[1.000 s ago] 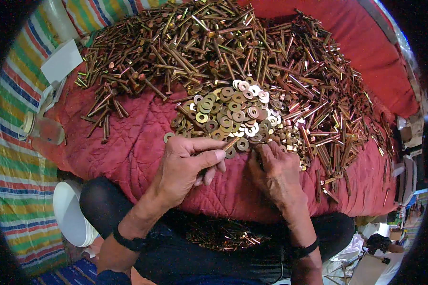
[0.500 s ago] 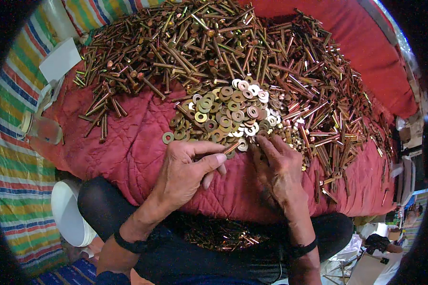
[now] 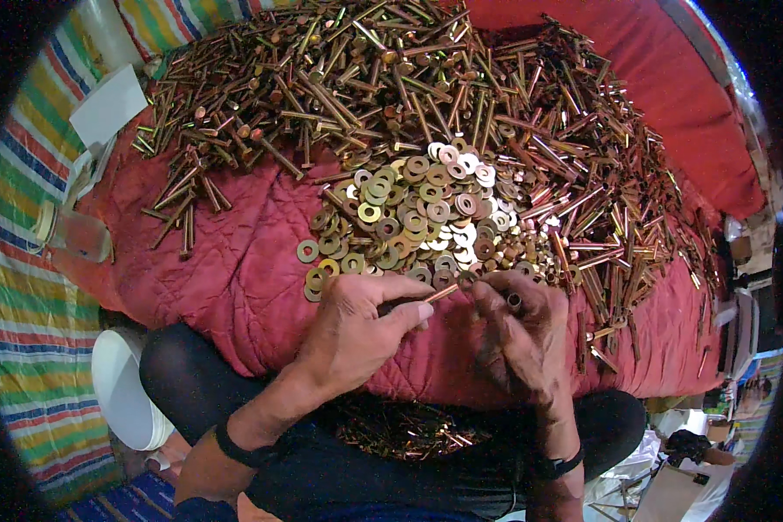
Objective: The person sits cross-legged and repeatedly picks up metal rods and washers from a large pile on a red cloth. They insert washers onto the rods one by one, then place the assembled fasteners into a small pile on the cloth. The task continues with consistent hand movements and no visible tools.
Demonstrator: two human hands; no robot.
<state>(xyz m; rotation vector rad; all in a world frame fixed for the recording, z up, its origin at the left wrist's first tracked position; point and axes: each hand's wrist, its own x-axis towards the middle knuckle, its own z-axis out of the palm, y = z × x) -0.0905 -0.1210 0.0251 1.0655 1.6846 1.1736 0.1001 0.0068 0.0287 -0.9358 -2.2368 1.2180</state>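
My left hand [image 3: 352,326] is closed, with a bolt [image 3: 442,294] pinched between thumb and forefinger. Its shank points right and slightly up toward my right hand [image 3: 531,335]. The right fingertips are closed on what looks like a washer [image 3: 466,278], close to the bolt's tip; whether they touch I cannot tell. A small dark nut [image 3: 514,301] sits among the fingers of that same hand. Just beyond both hands lies a pile of flat washers [image 3: 431,196], with small nuts [image 3: 531,248] heaped at its right side.
A large mound of bolts [image 3: 339,96] covers the far side of the red quilted cloth [image 3: 235,287] and runs down the right. More bolts [image 3: 409,431] lie below its near edge. At left are a clear jar [image 3: 78,237], a white card [image 3: 109,104] and a white bucket [image 3: 122,383].
My right hand has drawn back from the washers and turned, showing a nut among its fingers. My left hand has shifted slightly right and down with the bolt, uncovering more washers.
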